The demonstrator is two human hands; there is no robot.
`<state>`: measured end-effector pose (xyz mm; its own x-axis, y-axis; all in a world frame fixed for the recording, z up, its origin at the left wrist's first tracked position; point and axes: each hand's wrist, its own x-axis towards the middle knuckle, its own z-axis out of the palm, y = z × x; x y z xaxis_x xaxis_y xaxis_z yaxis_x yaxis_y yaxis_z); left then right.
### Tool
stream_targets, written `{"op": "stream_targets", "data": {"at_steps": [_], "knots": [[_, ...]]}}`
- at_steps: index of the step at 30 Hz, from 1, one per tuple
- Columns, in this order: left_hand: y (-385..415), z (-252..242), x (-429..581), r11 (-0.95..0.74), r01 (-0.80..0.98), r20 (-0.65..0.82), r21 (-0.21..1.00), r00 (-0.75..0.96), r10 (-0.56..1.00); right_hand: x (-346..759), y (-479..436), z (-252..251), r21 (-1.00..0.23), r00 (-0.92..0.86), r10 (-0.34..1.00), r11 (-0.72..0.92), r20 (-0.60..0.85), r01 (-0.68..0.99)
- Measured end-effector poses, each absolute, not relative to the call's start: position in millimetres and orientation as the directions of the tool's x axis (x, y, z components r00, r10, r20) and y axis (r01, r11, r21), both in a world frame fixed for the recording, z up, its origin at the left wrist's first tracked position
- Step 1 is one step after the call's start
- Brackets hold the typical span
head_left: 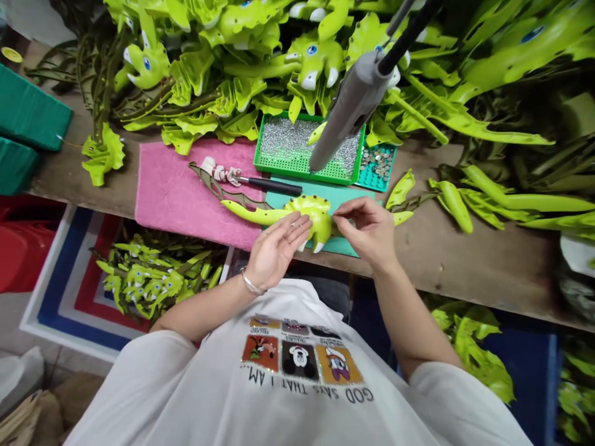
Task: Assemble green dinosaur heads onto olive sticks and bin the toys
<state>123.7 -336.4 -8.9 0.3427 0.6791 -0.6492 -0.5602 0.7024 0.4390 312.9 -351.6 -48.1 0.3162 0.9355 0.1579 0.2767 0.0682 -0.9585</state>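
Observation:
A lime-green plastic dinosaur piece [320, 217] with a frilled, dark-dotted edge lies on the teal mat [341, 246] in front of me. My left hand [279, 248] is palm up just left of it, fingers stretched out. A few tiny shiny bits, apparently screws, rest on those fingers. Over the piece's right side, my right hand [365, 226] has thumb and forefinger pinched together; what is between them is too small to make out. Behind the piece sits a green tray [307, 173] full of small metal screws.
A grey powered screwdriver [348, 105] hangs above the tray. A black-handled tool [272, 184] lies partly on the pink towel [162, 186]. At the tray's right is a teal dish [385, 181] of small round parts. Green dinosaur parts [232, 31] crowd the back of the bench.

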Motion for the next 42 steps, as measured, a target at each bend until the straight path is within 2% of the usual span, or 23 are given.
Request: {"op": "stream_targets", "data": {"at_steps": [5, 11, 24, 29, 35, 38, 42], "knots": [[-350.3, -14.3, 106.8, 0.664, -0.581, -0.607, 0.470, 0.333, 0.721, 307.6, -353.3, -62.2, -0.940, 0.373, 0.922, -0.037, 0.098, 0.340], [-352.9, -17.5, 108.7, 0.643, -0.591, -0.574, 0.487, 0.339, 0.746, 303.3, -349.3, -65.6, -0.901, 0.455, 0.874, -0.047, 0.173, 0.432], [-351.9, -19.8, 109.7, 0.670, -0.596, -0.613, 0.443, 0.344, 0.712, 302.4, -355.2, -68.2, -0.813, 0.358, 0.904, -0.021, 0.232, 0.582], [-351.9, -16.9, 111.6, 0.695, -0.603, -0.652, 0.392, 0.351, 0.672, 288.5, -364.9, -59.3, -0.667, 0.261, 0.857, 0.122, 0.444, 0.735], [-352.5, -14.5, 112.5, 0.685, -0.631, -0.678, 0.365, 0.325, 0.660, 258.2, -374.2, -43.6, -0.462, -0.016, 0.807, 0.353, 0.590, 0.814], [-352.7, -14.3, 109.2, 0.697, -0.617, -0.679, 0.365, 0.336, 0.653, 253.1, -374.9, -44.7, -0.372, -0.104, 0.799, 0.386, 0.592, 0.844], [-353.1, -17.7, 105.3, 0.699, -0.603, -0.661, 0.384, 0.350, 0.664, 251.4, -371.1, -50.3, -0.412, -0.115, 0.855, 0.356, 0.506, 0.839]]}}
